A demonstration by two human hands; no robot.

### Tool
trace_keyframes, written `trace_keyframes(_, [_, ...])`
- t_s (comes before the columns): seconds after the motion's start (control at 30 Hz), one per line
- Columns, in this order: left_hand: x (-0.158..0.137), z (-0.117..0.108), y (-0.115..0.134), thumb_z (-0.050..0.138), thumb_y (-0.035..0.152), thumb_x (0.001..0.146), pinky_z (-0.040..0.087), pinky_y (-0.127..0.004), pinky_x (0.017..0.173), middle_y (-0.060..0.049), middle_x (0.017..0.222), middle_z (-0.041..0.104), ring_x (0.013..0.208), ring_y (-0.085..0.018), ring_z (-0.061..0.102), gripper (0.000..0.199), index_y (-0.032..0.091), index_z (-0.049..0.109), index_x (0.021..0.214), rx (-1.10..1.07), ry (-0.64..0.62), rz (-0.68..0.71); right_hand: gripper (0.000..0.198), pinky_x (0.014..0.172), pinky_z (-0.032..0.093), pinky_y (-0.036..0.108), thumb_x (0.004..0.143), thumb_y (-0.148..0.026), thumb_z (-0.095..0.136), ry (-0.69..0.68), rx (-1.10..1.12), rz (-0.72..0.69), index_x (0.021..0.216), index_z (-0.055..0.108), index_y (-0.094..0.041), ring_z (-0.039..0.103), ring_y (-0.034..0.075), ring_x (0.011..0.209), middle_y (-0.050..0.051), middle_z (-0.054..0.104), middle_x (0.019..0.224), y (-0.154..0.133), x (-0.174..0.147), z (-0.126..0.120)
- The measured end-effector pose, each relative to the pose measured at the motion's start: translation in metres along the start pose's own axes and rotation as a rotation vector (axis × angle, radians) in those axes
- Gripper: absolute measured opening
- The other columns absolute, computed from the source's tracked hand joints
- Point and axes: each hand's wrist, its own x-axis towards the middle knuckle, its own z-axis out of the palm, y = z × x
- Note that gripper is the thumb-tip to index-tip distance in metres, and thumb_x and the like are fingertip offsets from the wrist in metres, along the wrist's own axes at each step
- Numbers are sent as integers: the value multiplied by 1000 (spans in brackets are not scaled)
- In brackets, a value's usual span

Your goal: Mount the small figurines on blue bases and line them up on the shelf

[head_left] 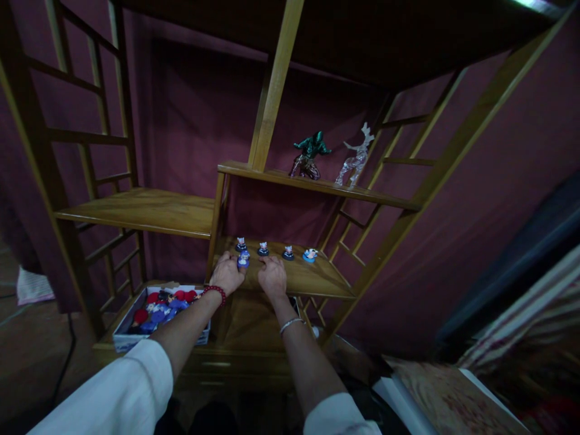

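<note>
My left hand [228,275] reaches onto the lower right shelf, its fingers closed on a small blue toy figurine [243,258]. Beside it, my right hand [272,276] is over the same shelf, its fingers loosely bent and no object visible in them. Just beyond its fingertips stands a small grey-and-black figurine [263,248]. Similar ones stand behind the blue figurine [240,244] and to the right [288,253]. At the row's right end is a white figurine on a light blue base [310,255].
A box [118,339] of red and blue figurines sits low on the left. On the upper shelf are a green-and-bronze crouching statue [310,156] and a clear deer statue [356,158]. A wooden divider [276,84] and lattice sides frame the cabinet. Drawers [217,364] lie below.
</note>
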Motion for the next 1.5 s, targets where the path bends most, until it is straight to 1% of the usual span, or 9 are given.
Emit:
trace_keyframes(0.13, [-1, -1, 0, 44, 32, 77, 36, -28, 88, -11, 102, 52, 97, -21, 50, 29, 12, 59, 92, 6, 2, 20, 41, 87, 30, 24, 71, -9, 38, -27, 1, -33, 103, 62, -19, 43, 19, 99, 4, 58, 107, -1, -2, -3])
trace_keyframes(0.4, [1, 2, -2, 44, 33, 77, 36, -29, 89, -11, 104, 52, 98, -21, 49, 29, 13, 59, 92, -1, 3, 23, 46, 90, 28, 28, 72, -12, 40, -131, -50, -89, 115, 55, -21, 40, 20, 106, 2, 54, 119, -2, 4, -3])
trace_keyframes(0.8, [-1, 0, 0, 45, 31, 76, 36, -28, 89, -10, 104, 52, 97, -20, 50, 29, 13, 59, 94, 10, -8, 4, 38, 89, 29, 25, 72, -11, 40, -41, -21, -47, 103, 61, -14, 45, 19, 100, 7, 60, 105, -1, -1, -2])
trace_keyframes(0.97, [0, 1, -1, 43, 32, 77, 37, -28, 87, -11, 103, 52, 95, -21, 51, 30, 13, 60, 94, 23, -9, 28, 36, 88, 33, 24, 75, -12, 38, -26, 25, -51, 98, 63, -21, 47, 17, 98, 1, 62, 103, -2, -4, -3])
trace_keyframes(1.07, [0, 1, -1, 43, 32, 77, 37, -28, 88, -11, 103, 52, 96, -21, 50, 31, 13, 59, 94, 20, -7, 30, 38, 88, 34, 22, 76, -13, 37, -75, 86, -127, 101, 62, -28, 48, 14, 98, -4, 61, 105, 0, -4, -3])
trace_keyframes(1.13, [-1, 0, -1, 44, 32, 77, 36, -27, 89, -11, 103, 52, 97, -20, 50, 31, 12, 59, 93, 18, -6, 30, 38, 87, 35, 22, 77, -13, 38, -97, 105, -138, 103, 61, -29, 49, 14, 98, -5, 60, 106, 1, -2, -3])
trace_keyframes(1.3, [-1, 0, -1, 44, 34, 76, 36, -27, 89, -11, 105, 52, 98, -20, 50, 32, 13, 59, 95, 16, -11, 27, 38, 88, 35, 22, 76, -12, 36, -39, 70, -14, 104, 60, -23, 49, 15, 98, 0, 61, 105, 2, 0, -3])
trace_keyframes(1.37, [0, 1, -2, 44, 34, 76, 35, -26, 90, -11, 106, 51, 99, -20, 49, 33, 12, 59, 97, 21, -1, 29, 41, 89, 34, 23, 75, -11, 37, -52, 43, -41, 107, 59, -22, 47, 16, 100, 1, 59, 109, 2, 1, -2])
trace_keyframes(1.5, [1, 5, -4, 44, 35, 77, 35, -26, 90, -11, 109, 51, 102, -20, 48, 34, 13, 58, 98, 22, -5, 25, 48, 89, 34, 25, 74, -10, 37, -153, -5, -130, 118, 52, -25, 43, 17, 106, -4, 52, 122, 1, 5, -1])
